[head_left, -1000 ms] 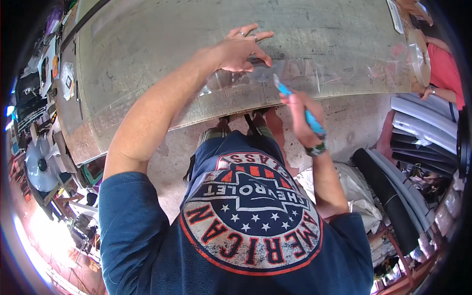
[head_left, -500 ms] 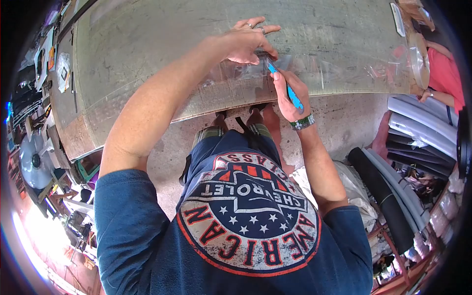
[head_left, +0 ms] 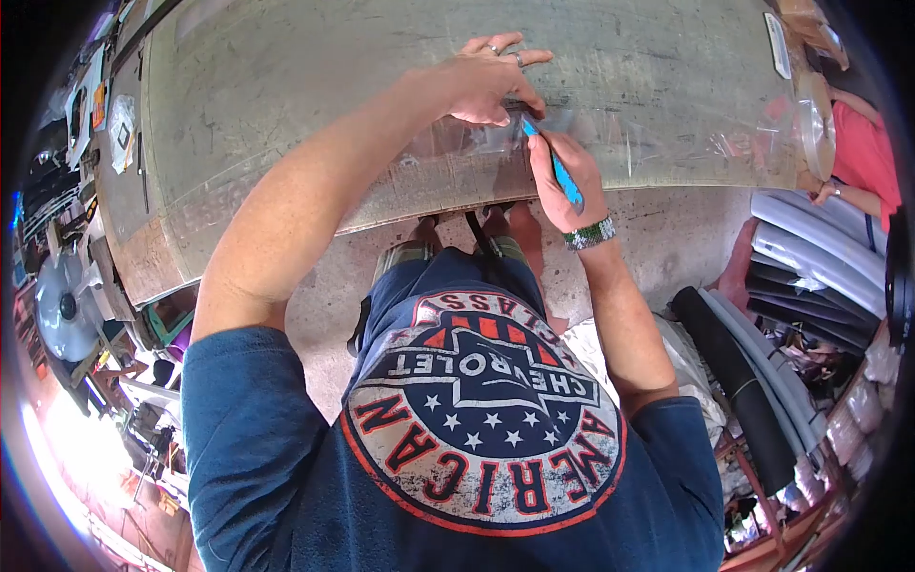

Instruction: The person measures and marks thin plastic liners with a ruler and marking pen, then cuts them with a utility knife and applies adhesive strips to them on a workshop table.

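Note:
My right hand (head_left: 569, 172) is closed around a blue utility knife (head_left: 563, 177), its tip pointing away from me near my left fingers. My left hand (head_left: 488, 84) rests over the table with fingers spread, two with rings. Its thumb and index finger press down just beyond the knife tip. Under and beside both hands lies a clear plastic sheet (head_left: 610, 138) along the near edge of the worktable (head_left: 334, 124). My left hand partly hides the sheet, and the knife's blade is too small to make out.
At the table's right end stands a roll of clear tape or film (head_left: 815, 133), beside a person in a red top (head_left: 863, 153). Rolls of material (head_left: 820, 253) are stacked at right, and a dark roll (head_left: 739, 381) leans below. A fan (head_left: 67, 307) stands at left.
Both hands and the knife have shifted very slightly to the right in view. The grip on the knife and the left hand's spread look the same.

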`<state>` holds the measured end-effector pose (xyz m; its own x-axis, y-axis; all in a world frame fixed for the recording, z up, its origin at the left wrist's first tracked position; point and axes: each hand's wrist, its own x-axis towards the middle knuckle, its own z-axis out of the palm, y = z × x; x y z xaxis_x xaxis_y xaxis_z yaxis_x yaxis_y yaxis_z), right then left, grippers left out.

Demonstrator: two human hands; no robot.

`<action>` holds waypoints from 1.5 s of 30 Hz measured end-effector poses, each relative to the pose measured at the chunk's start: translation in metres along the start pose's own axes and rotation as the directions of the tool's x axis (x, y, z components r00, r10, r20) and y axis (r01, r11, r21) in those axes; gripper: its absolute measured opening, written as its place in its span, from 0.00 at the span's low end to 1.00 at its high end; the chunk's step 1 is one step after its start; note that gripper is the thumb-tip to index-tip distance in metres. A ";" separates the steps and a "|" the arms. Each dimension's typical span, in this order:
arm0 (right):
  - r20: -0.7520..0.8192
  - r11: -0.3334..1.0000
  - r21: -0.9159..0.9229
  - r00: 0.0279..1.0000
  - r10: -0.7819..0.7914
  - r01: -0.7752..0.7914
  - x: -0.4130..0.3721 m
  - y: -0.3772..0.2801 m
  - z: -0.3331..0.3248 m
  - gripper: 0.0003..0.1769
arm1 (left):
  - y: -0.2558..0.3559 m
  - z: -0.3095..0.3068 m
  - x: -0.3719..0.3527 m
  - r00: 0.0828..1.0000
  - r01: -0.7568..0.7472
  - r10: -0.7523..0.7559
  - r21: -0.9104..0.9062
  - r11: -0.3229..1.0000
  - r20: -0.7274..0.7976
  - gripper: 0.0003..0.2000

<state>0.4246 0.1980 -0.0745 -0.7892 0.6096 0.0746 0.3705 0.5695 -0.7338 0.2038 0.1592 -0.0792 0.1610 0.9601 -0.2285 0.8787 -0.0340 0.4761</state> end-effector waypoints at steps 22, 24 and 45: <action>0.241 0.075 0.950 0.862 0.446 -0.304 0.036 0.095 -0.046 0.35 | -0.010 0.020 -0.035 0.921 0.047 -0.166 -0.323 0.945 -0.352 0.24; 0.316 -0.148 0.948 0.867 0.386 -0.280 0.046 0.114 -0.036 0.35 | 0.028 0.031 -0.069 0.743 0.311 -0.460 -0.358 0.881 -0.486 0.26; 0.459 0.810 -0.035 0.730 -0.507 0.585 0.115 -0.027 0.035 0.40 | 0.018 0.034 -0.135 0.704 0.284 -0.290 -0.117 0.952 -0.649 0.18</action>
<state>0.3072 0.2332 -0.0697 -0.9884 -0.0970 0.1169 -0.1445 0.8376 -0.5268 0.2136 0.0198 -0.0687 -0.4330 0.8654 0.2521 0.8292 0.2728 0.4878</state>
